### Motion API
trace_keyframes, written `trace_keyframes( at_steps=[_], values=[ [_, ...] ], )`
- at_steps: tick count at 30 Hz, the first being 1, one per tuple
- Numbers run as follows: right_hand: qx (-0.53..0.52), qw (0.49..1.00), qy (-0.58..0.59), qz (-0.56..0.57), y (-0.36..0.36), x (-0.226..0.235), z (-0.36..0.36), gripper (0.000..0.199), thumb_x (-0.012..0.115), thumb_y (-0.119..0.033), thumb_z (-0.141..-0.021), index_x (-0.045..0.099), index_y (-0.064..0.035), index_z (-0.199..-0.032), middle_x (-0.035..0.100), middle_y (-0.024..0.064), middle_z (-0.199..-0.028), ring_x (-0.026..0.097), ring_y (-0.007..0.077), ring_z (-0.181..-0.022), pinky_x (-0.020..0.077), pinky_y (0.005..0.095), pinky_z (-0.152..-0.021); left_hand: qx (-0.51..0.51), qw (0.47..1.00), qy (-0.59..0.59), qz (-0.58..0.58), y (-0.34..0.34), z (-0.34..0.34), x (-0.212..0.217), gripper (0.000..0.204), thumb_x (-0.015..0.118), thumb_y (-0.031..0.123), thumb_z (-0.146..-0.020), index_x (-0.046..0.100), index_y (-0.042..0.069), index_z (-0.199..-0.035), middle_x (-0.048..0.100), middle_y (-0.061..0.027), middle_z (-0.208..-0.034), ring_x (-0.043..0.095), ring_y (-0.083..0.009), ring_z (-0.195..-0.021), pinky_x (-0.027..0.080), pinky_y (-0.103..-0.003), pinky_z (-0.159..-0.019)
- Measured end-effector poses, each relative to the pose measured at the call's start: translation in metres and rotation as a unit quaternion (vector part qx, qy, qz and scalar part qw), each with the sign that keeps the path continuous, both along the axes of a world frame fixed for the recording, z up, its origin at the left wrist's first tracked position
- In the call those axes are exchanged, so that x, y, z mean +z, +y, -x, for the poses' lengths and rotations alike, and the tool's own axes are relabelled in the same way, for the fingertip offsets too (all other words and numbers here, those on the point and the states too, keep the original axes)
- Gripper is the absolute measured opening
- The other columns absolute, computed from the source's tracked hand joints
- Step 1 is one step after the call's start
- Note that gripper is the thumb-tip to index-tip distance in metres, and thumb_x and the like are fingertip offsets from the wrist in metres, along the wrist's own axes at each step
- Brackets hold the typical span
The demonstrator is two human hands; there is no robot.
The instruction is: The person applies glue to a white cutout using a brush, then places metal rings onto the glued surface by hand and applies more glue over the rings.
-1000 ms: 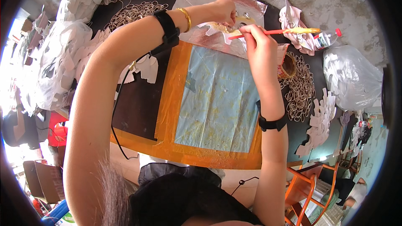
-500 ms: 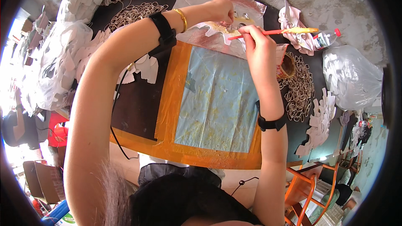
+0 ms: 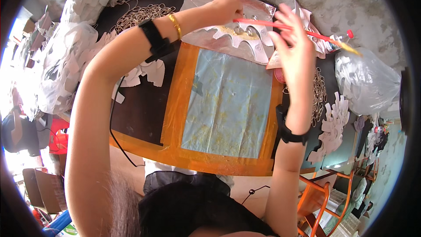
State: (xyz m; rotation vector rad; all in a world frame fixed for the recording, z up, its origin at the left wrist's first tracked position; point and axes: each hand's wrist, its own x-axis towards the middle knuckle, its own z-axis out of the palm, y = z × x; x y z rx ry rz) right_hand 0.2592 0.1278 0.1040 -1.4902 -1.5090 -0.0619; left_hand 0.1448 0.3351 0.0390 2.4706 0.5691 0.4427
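At the far side of the table, my left hand (image 3: 229, 8) has curled fingers over a clear plastic sheet (image 3: 199, 1); whatever is in its fingertips is hidden. Beside it lie white toothed cut-out pieces (image 3: 258, 49), with yellowish glue and small metal rings (image 3: 249, 32) along them. My right hand (image 3: 291, 33), slightly blurred with fingers spread, carries a thin red stick (image 3: 322, 36) that runs across between the fingers. Its right end is coated yellow; the left end points at my left hand. Under my right wrist, a glue tin (image 3: 279, 75) is mostly hidden.
A blue sheet (image 3: 228, 105) framed in orange tape (image 3: 173, 105) covers the middle. Piles of metal rings lie at the back left (image 3: 140, 16) and right (image 3: 320, 87). More white pieces (image 3: 333, 127), a bottle (image 3: 346, 37) and a plastic bag (image 3: 366, 81) are on the right.
My right hand has moved up and right, fingers spreading from a pinch, and the red stick has tilted, its yellow end lower. The white pieces are more exposed. My left hand has barely moved.
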Motion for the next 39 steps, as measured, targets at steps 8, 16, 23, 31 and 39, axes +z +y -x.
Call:
trace_keyframes(
  at_steps=[8, 16, 23, 31, 39],
  values=[
    [0.03, 0.951, 0.306, 0.022, -0.011, 0.009, -0.017, 0.043, 0.034, -0.044, -0.102, 0.05, -0.0048, -0.095, 0.064, 0.0116, -0.07, 0.056, 0.0106, -0.051, 0.0429, 0.0206, -0.05, -0.04, 0.976, 0.184, -0.11, -0.076, 0.033, 0.004, 0.018, 0.055, 0.015, -0.086, 0.067, 0.01, -0.097, 0.066, -0.018, -0.094, 0.066, -0.0343, -0.089, 0.052, -0.043, -0.075],
    [-0.024, 0.956, 0.272, 0.105, 0.001, -0.008, -0.008, 0.032, 0.051, -0.027, -0.099, 0.055, -0.0024, -0.078, 0.055, 0.0007, -0.062, 0.052, 0.0055, -0.048, 0.0398, 0.0208, -0.041, -0.063, 0.957, 0.237, -0.154, -0.079, 0.035, 0.006, 0.039, 0.049, 0.014, -0.089, 0.058, 0.022, -0.127, 0.065, -0.0185, -0.083, 0.066, -0.0345, -0.079, 0.052, -0.044, -0.069],
    [0.002, 0.974, 0.188, 0.125, 0.01, -0.03, -0.008, 0.031, 0.051, -0.024, -0.099, 0.052, -0.003, -0.076, 0.056, 0.0016, -0.062, 0.053, 0.0058, -0.049, 0.0409, 0.0213, -0.043, -0.051, 0.961, 0.246, -0.118, -0.08, 0.031, 0.011, 0.019, 0.056, 0.019, -0.089, 0.068, 0.007, -0.097, 0.066, -0.0178, -0.095, 0.066, -0.0354, -0.09, 0.053, -0.044, -0.075],
    [0.013, 0.97, 0.193, 0.145, 0.01, -0.034, -0.006, 0.025, 0.053, -0.018, -0.098, 0.051, -0.0007, -0.079, 0.055, 0.0028, -0.06, 0.053, 0.0075, -0.046, 0.0402, 0.0229, -0.042, -0.071, 0.939, 0.293, -0.167, -0.082, 0.028, 0.013, 0.037, 0.048, 0.012, -0.091, 0.056, 0.017, -0.127, 0.066, -0.0174, -0.087, 0.067, -0.0332, -0.083, 0.053, -0.042, -0.07],
    [-0.014, 0.981, 0.133, 0.14, 0.009, -0.031, -0.009, 0.027, 0.053, -0.021, -0.098, 0.052, -0.0026, -0.079, 0.058, 0.0016, -0.063, 0.055, 0.0062, -0.052, 0.0442, 0.0219, -0.046, -0.07, 0.931, 0.309, -0.18, -0.083, 0.027, 0.015, 0.041, 0.049, 0.011, -0.09, 0.054, 0.019, -0.13, 0.066, -0.017, -0.089, 0.066, -0.0328, -0.086, 0.053, -0.042, -0.071]
  ],
)
